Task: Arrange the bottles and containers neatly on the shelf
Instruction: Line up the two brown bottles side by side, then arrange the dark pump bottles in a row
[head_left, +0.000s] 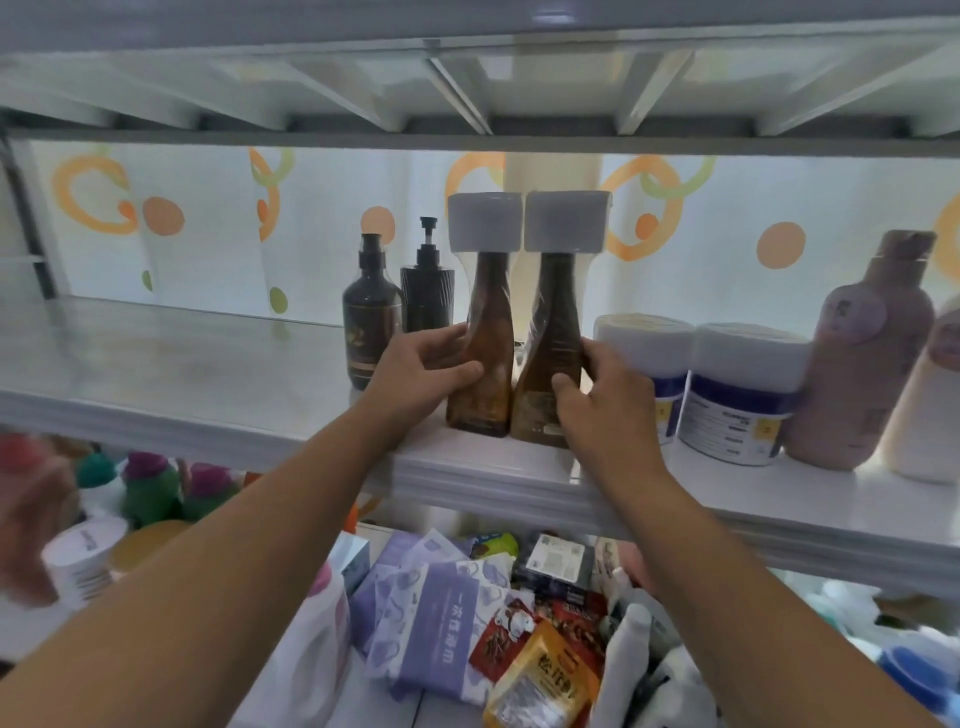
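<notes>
Two tall brown bottles with wide white caps stand side by side near the front edge of the white shelf (218, 364). My left hand (421, 369) grips the left brown bottle (485, 312) from its left side. My right hand (602, 395) grips the right brown bottle (553, 312) from its right side. Both bottles stand upright and almost touch at the base. Two dark pump bottles (371, 322) stand just behind and left of them. Two white jars with blue labels (737, 395) sit to the right, followed by a pink bottle (862, 364).
Another pale bottle (930, 415) is cut off at the right edge. The shelf's left half holds nothing. A shelf board runs close overhead (467, 140). Below, a lower level holds purple packets (431, 613), snack bags, a white cup (83, 556) and colourful capped bottles.
</notes>
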